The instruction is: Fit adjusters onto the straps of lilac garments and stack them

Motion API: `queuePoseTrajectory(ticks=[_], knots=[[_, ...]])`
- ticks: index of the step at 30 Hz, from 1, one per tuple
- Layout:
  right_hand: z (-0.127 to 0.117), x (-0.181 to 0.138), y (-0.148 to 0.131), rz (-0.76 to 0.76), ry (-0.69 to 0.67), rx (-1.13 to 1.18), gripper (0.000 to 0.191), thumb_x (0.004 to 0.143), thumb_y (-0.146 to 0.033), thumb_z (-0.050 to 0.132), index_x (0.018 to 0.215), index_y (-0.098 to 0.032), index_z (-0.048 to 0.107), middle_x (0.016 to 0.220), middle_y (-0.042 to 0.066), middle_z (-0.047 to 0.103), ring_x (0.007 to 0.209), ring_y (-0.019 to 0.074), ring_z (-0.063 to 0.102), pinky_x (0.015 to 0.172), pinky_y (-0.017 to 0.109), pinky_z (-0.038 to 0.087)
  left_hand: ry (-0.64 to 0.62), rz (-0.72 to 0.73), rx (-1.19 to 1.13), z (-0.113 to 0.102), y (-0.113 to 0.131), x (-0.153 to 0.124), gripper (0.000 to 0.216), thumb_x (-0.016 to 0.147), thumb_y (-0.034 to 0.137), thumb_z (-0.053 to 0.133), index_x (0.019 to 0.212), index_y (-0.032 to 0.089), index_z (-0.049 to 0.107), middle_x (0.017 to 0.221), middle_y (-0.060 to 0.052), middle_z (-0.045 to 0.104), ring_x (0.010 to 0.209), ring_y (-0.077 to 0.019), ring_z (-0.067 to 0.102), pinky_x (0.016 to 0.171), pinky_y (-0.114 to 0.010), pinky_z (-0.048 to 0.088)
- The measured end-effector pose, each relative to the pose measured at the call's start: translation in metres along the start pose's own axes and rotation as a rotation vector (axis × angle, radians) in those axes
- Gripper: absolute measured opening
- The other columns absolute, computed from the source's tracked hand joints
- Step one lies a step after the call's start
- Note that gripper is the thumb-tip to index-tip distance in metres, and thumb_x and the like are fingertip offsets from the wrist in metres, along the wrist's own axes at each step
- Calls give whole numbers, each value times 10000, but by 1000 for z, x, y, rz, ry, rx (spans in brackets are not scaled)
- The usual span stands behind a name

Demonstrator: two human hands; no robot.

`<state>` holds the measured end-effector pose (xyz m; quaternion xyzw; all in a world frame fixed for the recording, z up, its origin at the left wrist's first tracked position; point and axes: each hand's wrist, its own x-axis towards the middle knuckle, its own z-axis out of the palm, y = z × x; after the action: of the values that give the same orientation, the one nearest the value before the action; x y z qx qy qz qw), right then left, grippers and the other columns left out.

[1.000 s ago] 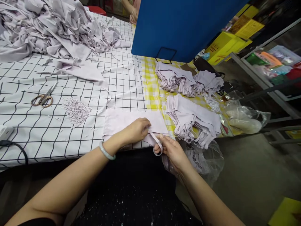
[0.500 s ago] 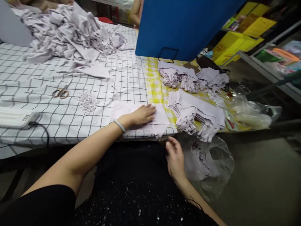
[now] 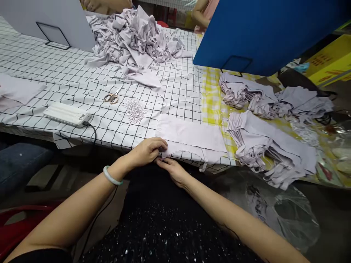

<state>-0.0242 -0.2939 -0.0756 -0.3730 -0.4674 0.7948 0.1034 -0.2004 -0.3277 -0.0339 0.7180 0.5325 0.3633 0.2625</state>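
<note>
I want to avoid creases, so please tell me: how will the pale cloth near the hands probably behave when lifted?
The pale cloth is probably floppy: its narrow strap bends loosely. It looks thin, so likely light. It lies flat, so it should hardly roll.

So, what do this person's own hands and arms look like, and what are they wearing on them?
Both the left hand and the right hand are ungloved, with bare forearms. A smooth, pale green bangle circles the left wrist. A black sleeve edge shows high on the left arm; the right sleeve is out of view.
</note>
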Motion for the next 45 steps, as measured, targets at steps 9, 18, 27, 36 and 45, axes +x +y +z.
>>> queuePoseTrajectory(ticks=[9, 18, 27, 36, 45], knots=[[-8, -92, -33, -105, 27, -545, 159, 885, -377, 647, 937, -256, 735, 769, 0, 731, 787, 209, 663, 900, 407, 494, -108, 4, 224, 9, 3, -18, 345, 842, 149, 667, 1165, 265, 702, 1423, -98, 571, 1361, -257, 492, 1190, -569, 250], [-13, -89, -112, -170, 26, -115, 251, 802, -435, 733, 937, -224, 735, 864, 61, 756, 810, 232, 725, 783, 413, 585, -87, -5, 400, 25, 6, -17, 166, 920, 246, 635, 1006, 288, 771, 1550, -68, 449, 1446, -308, 390, 1172, -613, 261], [-14, -6, -126, -491, 216, -182, 257, 795, -472, 746, 784, -215, 751, 817, 19, 688, 831, 158, 644, 840, 308, 551, 133, 6, 111, 17, 13, -19, 181, 917, 185, 571, 1020, 212, 717, 1368, -130, 620, 1323, -283, 536, 1121, -560, 381], [15, -25, -94, -235, -18, -177, 310, 865, -488, 672, 919, -185, 711, 688, -12, 636, 611, 118, 612, 631, 260, 536, 309, -512, -900, -16, 38, 10, 160, 849, 305, 656, 783, 161, 642, 720, 8, 597, 653, -96, 545, 636, -227, 480], [13, -32, -80, -216, 41, -275, 339, 904, -514, 600, 802, -192, 619, 653, -28, 563, 585, 113, 553, 598, 248, 476, 233, -449, -804, -9, 50, -7, 144, 850, 298, 655, 856, 159, 615, 775, -15, 635, 708, -133, 609, 673, -281, 517]])
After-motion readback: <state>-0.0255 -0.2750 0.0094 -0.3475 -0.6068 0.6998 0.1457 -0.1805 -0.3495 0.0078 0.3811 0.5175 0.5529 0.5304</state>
